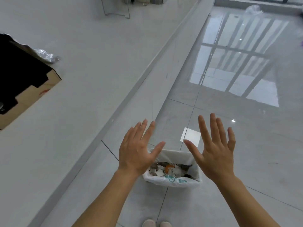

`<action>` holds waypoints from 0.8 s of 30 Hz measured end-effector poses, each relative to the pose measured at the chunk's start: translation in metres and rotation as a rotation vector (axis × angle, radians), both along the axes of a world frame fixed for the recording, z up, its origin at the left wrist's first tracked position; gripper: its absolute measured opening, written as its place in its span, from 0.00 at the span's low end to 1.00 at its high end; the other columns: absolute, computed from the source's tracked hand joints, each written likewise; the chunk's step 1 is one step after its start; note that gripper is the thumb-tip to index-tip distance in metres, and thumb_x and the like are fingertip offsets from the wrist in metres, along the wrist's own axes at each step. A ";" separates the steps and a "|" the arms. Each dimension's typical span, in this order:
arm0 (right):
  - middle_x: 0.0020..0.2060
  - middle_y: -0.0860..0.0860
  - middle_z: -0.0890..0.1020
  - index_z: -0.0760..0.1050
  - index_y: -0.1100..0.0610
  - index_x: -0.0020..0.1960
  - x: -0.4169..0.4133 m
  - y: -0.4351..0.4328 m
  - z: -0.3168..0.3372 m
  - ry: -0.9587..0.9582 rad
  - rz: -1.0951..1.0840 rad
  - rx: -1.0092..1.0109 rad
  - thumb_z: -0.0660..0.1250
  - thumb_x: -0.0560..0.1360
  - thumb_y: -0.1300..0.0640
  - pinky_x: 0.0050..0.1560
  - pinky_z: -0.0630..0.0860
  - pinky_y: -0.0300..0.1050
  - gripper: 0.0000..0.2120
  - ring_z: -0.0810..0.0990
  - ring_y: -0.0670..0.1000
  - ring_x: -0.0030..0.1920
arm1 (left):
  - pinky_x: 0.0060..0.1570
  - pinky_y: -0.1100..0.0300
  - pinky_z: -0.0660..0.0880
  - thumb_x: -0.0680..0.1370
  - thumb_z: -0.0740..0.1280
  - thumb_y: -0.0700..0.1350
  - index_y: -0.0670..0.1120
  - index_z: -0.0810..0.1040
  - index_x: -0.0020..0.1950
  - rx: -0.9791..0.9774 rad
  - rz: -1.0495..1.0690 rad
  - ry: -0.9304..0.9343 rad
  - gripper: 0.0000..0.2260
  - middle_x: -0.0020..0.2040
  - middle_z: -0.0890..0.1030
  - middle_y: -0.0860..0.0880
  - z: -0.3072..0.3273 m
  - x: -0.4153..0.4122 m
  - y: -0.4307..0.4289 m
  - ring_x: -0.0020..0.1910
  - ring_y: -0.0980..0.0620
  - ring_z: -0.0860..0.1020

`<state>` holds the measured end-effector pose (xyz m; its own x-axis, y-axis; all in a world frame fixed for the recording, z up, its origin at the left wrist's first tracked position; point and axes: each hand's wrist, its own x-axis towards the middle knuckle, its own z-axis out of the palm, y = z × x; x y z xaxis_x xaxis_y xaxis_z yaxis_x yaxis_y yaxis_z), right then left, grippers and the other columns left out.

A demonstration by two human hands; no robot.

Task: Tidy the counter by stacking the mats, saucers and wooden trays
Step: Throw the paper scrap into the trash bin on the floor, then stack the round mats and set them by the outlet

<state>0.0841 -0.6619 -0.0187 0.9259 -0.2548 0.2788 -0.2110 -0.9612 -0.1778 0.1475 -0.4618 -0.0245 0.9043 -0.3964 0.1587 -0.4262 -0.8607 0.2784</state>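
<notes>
I see my left hand [136,154] and right hand [216,153] spread flat and apart, fingers straight, holding nothing. Each hovers over one side of the lined waste bin [172,181]. The counter [82,79] runs left of the bin, and a cardboard box [29,95] sits on it, further left.

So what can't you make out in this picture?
Head view only.
Cardboard box: cut off by the left edge; dark contents unreadable.
Waste bin: partly hidden behind left hand and right hand.
Clear stand: cut off by the top edge.
Mats, saucers, trays: none in view.
</notes>
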 end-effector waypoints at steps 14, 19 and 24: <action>0.75 0.55 0.51 0.42 0.45 0.75 0.011 0.179 0.113 -0.236 0.524 -0.001 0.42 0.72 0.29 0.72 0.44 0.60 0.36 0.49 0.55 0.75 | 0.73 0.53 0.49 0.75 0.41 0.69 0.52 0.59 0.74 0.052 0.592 -0.300 0.34 0.74 0.62 0.47 0.116 -0.086 0.206 0.74 0.47 0.60; 0.75 0.55 0.52 0.45 0.46 0.75 0.007 0.227 0.127 -0.270 0.573 -0.026 0.42 0.71 0.28 0.71 0.44 0.61 0.38 0.50 0.56 0.75 | 0.72 0.54 0.46 0.75 0.42 0.68 0.52 0.61 0.74 0.061 0.682 -0.269 0.33 0.75 0.62 0.46 0.132 -0.115 0.257 0.74 0.47 0.59; 0.74 0.57 0.57 0.51 0.47 0.74 -0.022 0.304 0.142 -0.302 0.662 -0.027 0.45 0.72 0.29 0.71 0.47 0.60 0.37 0.55 0.56 0.74 | 0.72 0.54 0.47 0.75 0.46 0.67 0.51 0.61 0.74 0.056 0.830 -0.351 0.32 0.75 0.62 0.46 0.149 -0.167 0.333 0.74 0.46 0.59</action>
<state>0.0624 -0.3582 0.1238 0.7655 0.3427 0.5446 0.4705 -0.8754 -0.1105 -0.0197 -0.1291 0.1246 0.8061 0.3467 0.4796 0.2855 -0.9377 0.1980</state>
